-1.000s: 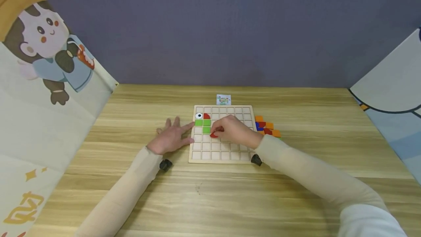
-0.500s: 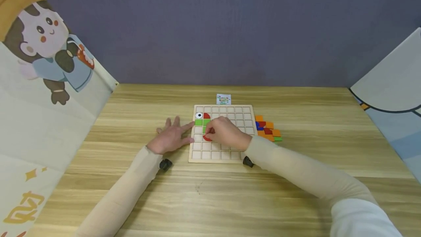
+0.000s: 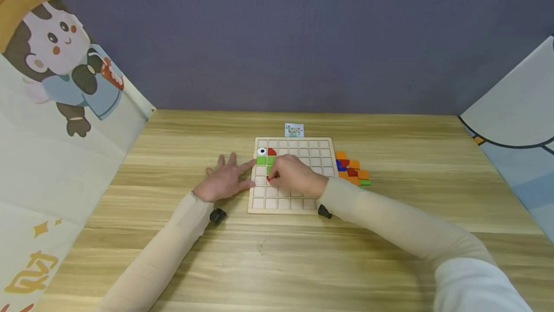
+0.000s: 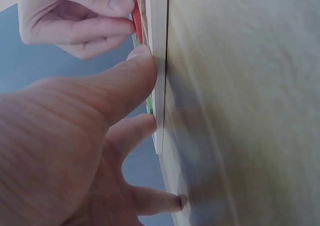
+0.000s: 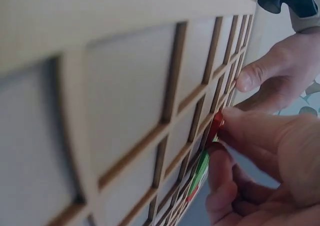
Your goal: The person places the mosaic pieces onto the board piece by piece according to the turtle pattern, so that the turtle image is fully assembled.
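Observation:
A wooden grid board (image 3: 285,211) lies on the table. Its upper left cells hold a white eye tile (image 3: 261,151), a red quarter-round tile (image 3: 271,151) and green square tiles (image 3: 261,160). My right hand (image 3: 296,176) pinches a red tile (image 5: 214,127) between thumb and fingers, at a cell just below the green ones. That tile is mostly hidden by the fingers in the head view. My left hand (image 3: 224,182) is spread at the board's left side. Its thumb and a fingertip touch the board's edge in the left wrist view.
Right of the board lies a loose pile of orange tiles (image 3: 354,164), with red, blue and green ones among them. A small picture card (image 3: 294,130) sits behind the board. A dark grey wall (image 3: 303,38) rises at the table's back edge.
My right hand has moved left across the board with the red tile, then slightly down to a cell below the green tiles. The left hand has stayed in place.

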`<state>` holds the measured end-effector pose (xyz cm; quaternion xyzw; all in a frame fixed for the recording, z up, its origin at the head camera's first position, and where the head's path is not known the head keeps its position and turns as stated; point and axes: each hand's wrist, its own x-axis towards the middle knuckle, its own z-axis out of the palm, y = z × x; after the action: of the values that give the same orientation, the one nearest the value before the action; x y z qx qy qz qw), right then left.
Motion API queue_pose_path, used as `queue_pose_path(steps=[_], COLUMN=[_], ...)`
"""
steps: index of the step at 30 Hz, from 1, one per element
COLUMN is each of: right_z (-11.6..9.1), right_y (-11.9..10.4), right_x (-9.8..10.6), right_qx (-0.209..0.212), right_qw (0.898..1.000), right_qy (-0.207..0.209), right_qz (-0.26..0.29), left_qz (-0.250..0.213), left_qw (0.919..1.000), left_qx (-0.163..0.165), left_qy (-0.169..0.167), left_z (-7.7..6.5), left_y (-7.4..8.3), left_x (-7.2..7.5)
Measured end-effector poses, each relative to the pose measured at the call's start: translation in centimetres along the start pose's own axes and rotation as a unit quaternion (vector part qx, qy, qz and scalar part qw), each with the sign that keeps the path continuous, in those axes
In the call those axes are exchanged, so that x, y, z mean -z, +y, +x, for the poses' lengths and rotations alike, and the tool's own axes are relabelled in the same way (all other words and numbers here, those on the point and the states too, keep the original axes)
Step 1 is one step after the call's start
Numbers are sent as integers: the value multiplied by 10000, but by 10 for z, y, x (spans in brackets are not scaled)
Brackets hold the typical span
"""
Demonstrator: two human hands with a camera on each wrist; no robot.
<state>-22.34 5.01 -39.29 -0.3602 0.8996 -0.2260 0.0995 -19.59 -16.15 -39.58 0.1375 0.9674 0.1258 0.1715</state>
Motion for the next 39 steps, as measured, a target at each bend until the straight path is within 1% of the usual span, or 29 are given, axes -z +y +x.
queue_pose_path(steps=[8, 13, 16, 19, 22, 26, 29, 32, 35, 37, 39], right_z=[1, -2, -5, -10, -17, -28, -38, -52, -66, -76, -85], right_y=[-3, -4, -3, 0, 7, 27, 49, 73, 97, 112, 123], right_x=[-1, 1, 2, 8, 21, 41, 56, 71, 82, 84, 85], right_qx=[-90, -99, -140, -246, -431, -694, -1001, -1391, -1635, -1698, -1646], right_qw=[9999, 9999, 9999, 9996, 9985, 9954, 9918, 9868, 9835, 9826, 9840], right_qy=[-106, -10, 21, 98, 272, 615, 712, 634, 537, 495, 507], right_qz=[-32, -119, -20, 108, 195, 248, 348, 534, 560, 559, 455], left_qz=[-27, -35, -31, -16, 17, 13, -5, -17, -35, -37, -36], left_qw=[10000, 10000, 10000, 10000, 10000, 10000, 10000, 10000, 10000, 10000, 10000], left_qx=[-18, -46, -75, -70, -51, -52, -58, -63, -71, -67, -82], left_qy=[-25, -9, 15, 7, 0, 6, -2, -11, -8, 3, 15], left_z=[-1, 0, -1, -1, -2, -2, -2, -2, -1, -1, -1], left_y=[0, 1, 1, 1, 1, 0, 0, 1, 1, 1, 1], left_x=[1, 1, 0, -1, -1, 0, 0, 1, 1, 1, 1])
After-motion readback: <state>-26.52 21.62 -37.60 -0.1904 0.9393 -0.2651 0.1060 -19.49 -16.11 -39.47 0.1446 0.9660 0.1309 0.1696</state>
